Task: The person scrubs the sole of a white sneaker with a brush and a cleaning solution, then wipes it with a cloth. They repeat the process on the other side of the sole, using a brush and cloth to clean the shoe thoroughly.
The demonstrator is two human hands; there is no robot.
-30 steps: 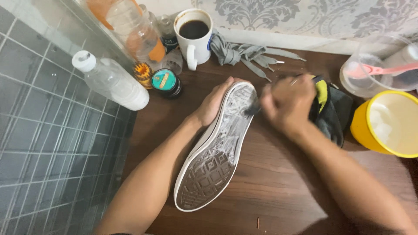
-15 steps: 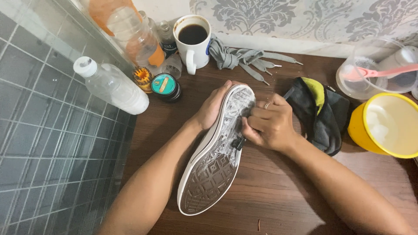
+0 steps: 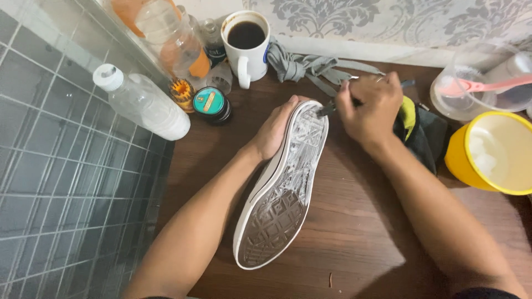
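Dark brown wood table (image 3: 360, 221) runs up to a patterned wall, with grey tiles on the left. On it a shoe (image 3: 285, 188) lies sole up, its long axis running from near left to far right, toe end far and heel near. The left hand (image 3: 277, 130) clasps the shoe's far left edge, fingers curled round the side. The right hand (image 3: 368, 105) sits just beyond the toe, fist closed on a small brush (image 3: 327, 109) whose dark tip touches the sole's far end. Behind it lie grey laces (image 3: 310, 66) and a mug (image 3: 246, 44) of dark liquid. A plastic bottle (image 3: 141, 102) and a teal-lidded tin (image 3: 210, 103) stand far left; a yellow bowl (image 3: 460, 160) and a dark cloth (image 3: 426, 135) are on the right.
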